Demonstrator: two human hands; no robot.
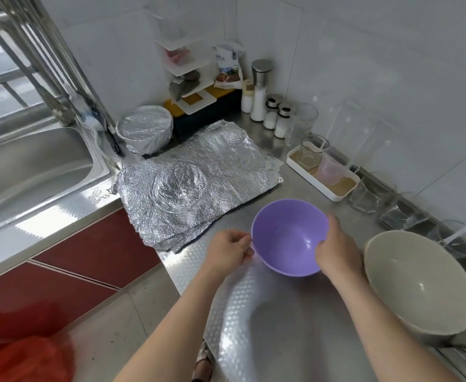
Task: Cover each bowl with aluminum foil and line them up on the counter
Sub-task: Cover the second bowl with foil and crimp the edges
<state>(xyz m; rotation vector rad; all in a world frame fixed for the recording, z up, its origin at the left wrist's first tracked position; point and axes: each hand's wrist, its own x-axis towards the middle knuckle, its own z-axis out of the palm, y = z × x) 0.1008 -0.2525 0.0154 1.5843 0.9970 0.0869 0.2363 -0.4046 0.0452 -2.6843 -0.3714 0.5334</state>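
No text reading clearly anywhere. One printed packet leaning against wall at back edge of counter, beside white corner rack: blue and dark markings showing, too blurred for reading.

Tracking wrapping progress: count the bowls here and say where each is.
3: a foil-covered bowl by the sink, a purple bowl held by left hand and right hand, a grey bowl at right. The foil sheets' bulge may hide another.

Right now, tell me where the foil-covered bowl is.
In the head view, the foil-covered bowl stands at the far left of the counter, next to the sink and just behind the stack of foil sheets.
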